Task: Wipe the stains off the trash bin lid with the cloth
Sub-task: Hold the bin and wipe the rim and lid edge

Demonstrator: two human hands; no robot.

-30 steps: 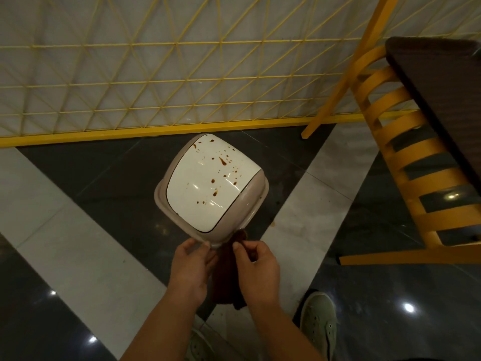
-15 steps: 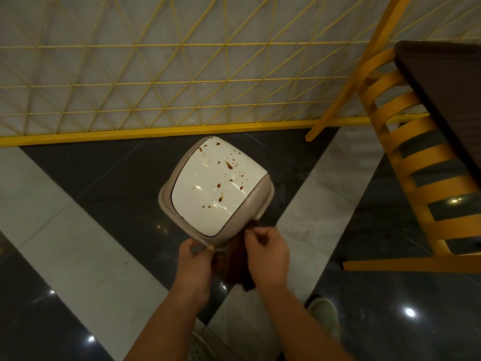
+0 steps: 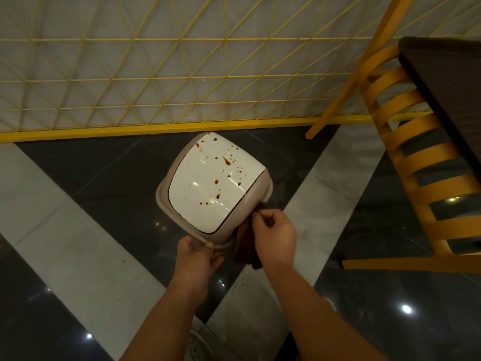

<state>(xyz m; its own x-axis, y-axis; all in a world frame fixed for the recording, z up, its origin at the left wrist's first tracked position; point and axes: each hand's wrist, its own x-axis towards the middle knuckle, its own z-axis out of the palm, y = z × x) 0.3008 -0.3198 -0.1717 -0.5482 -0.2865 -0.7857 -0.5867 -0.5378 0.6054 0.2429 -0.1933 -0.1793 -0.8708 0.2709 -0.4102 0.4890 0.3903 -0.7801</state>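
Brown stains [image 3: 218, 196] untouched on trash bin lid [image 3: 213, 183] (mid-floor). Left hand [image 3: 195, 259] grips near rim, right hand [image 3: 275, 237] pinches cloth [image 3: 246, 247] beside lid. Next: bring cloth onto stains.

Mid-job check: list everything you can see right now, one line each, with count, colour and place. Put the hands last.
trash bin lid: one, white panel in a beige frame, centre of view, over the floor
stains: many, brown, scattered over the far and right part of the lid
cloth: one, dark brown, hanging at the lid's near right edge
floor: dark glossy tiles with pale grey bands
lattice fence: one, yellow, along the far wall
chair: one, yellow slatted, right side
table: one, dark, top right corner
shoe: one, pale, partly visible at the bottom edge
left hand: grips the lid's near rim
right hand: pinches the cloth beside the lid
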